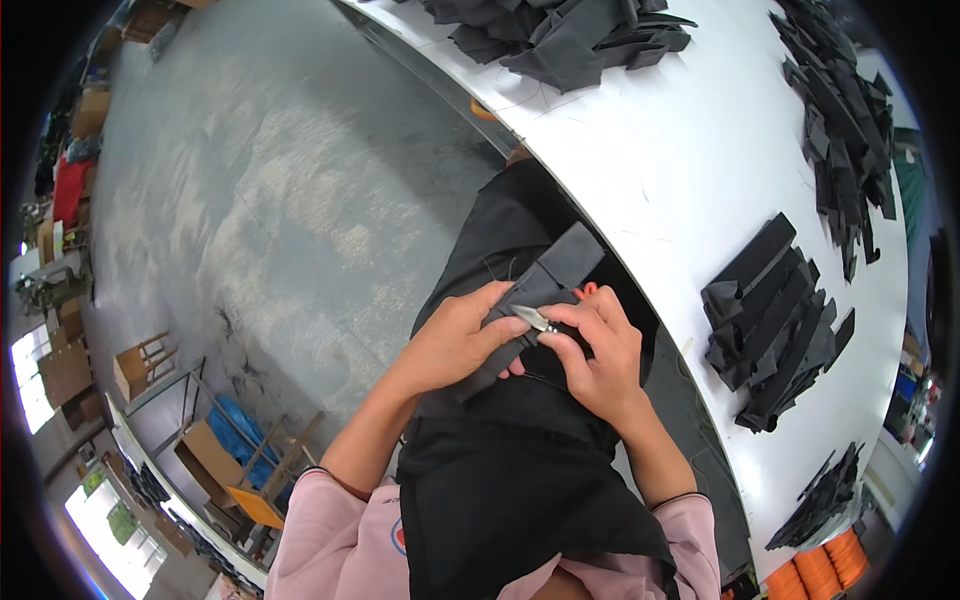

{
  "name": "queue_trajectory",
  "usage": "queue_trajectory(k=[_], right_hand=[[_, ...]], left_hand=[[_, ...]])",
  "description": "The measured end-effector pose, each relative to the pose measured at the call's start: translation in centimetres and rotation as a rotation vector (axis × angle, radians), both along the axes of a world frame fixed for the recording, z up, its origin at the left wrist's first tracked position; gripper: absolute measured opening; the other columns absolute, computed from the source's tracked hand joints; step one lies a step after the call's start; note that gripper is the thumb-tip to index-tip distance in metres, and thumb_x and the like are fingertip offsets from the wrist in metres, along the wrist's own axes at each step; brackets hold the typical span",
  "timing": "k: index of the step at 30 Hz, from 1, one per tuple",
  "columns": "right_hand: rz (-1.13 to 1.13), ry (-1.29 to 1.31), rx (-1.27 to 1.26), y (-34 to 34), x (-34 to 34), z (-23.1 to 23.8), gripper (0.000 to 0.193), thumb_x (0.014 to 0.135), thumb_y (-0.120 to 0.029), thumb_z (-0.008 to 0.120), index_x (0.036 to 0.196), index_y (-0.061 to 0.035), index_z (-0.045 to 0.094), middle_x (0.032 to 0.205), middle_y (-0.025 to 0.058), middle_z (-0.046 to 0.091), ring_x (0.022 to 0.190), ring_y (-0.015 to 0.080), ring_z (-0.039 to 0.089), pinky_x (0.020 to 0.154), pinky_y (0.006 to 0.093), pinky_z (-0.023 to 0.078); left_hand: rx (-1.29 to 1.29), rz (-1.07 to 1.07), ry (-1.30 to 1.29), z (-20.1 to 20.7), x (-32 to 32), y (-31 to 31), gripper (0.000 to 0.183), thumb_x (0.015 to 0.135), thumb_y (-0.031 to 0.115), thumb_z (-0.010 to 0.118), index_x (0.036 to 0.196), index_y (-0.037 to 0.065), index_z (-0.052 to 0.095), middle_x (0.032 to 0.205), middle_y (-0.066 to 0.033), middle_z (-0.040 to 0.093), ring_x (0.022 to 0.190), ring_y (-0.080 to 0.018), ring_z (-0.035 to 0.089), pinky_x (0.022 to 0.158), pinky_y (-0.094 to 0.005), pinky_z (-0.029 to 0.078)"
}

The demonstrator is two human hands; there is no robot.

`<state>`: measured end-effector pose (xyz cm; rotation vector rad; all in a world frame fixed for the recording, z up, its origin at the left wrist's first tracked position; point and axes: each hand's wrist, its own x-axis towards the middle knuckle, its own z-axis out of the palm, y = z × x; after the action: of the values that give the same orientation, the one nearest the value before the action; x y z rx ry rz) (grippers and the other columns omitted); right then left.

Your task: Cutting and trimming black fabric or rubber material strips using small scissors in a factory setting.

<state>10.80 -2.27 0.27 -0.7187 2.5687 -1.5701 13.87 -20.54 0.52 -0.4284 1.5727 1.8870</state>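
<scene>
Over my lap, my left hand [458,342] pinches a folded strip of black fabric [568,262], its thumb lying on the cloth. Loose threads stick up from the fabric's left edge. My right hand [604,356] grips a pair of small thread snips [531,318]. Their metal blades point left, close to my left thumb and against the cloth. A bit of red-orange [588,290] shows by my right fingers, perhaps part of the snips' handle. The blade tips are partly hidden, so I cannot tell whether they touch a thread. A black apron [530,490] covers my front and lap.
A white table [640,150] curves along my right side. On it lie a stack of black fabric pieces [770,320] and more heaps [570,40] farther off. Orange spools [820,570] stand at the lower right. Wooden stools [145,365] and cartons are on the left floor.
</scene>
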Motion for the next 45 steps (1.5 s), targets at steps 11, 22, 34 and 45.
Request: queue_trajectory(k=[11,22,34,45], right_hand=[[-0.121,-0.133,-0.091,1.6,2.4,-0.9,0.025,0.069,-0.002,0.072,0.093,-0.0027,0.065,0.075,0.0067,0.052,0.067,0.0194,0.048,0.064,0.0297,0.042],[-0.235,-0.218,-0.274,2.5,2.6,-0.3,0.025,0.067,0.003,0.068,0.092,-0.0004,0.064,0.076,0.0051,0.051,0.064,0.0131,0.046,0.055,0.0244,0.037],[-0.239,0.322,0.185,1.4,-0.4,-0.3,0.028,0.067,-0.003,0.073,0.094,-0.0039,0.065,0.074,0.0056,0.054,0.06,0.0195,0.055,0.051,0.0278,0.044],[-0.285,0.337,0.166,2.1,0.4,0.1,0.029,0.066,-0.001,0.073,0.093,-0.0036,0.066,0.072,0.0056,0.054,0.057,0.019,0.053,0.049,0.0284,0.042]], left_hand=[[0.298,0.27,-0.128,-0.1,-0.5,0.9,0.033,0.095,0.021,0.048,0.119,0.0,0.043,0.1,-0.0137,0.063,0.071,-0.0173,0.064,0.061,-0.0279,0.055],[0.555,0.33,-0.184,-0.9,0.6,1.2,0.034,0.095,0.021,0.05,0.122,0.002,0.04,0.11,-0.0202,0.06,0.08,-0.0206,0.064,0.066,-0.032,0.056],[0.458,0.291,-0.083,0.0,0.7,1.7,0.04,0.094,0.016,0.049,0.13,0.004,0.033,0.111,-0.0198,0.06,0.082,-0.0193,0.063,0.069,-0.0316,0.055],[0.436,0.28,-0.097,-0.1,0.5,1.8,0.038,0.095,0.013,0.047,0.129,0.002,0.034,0.109,-0.0198,0.061,0.08,-0.0182,0.063,0.068,-0.0309,0.055]])
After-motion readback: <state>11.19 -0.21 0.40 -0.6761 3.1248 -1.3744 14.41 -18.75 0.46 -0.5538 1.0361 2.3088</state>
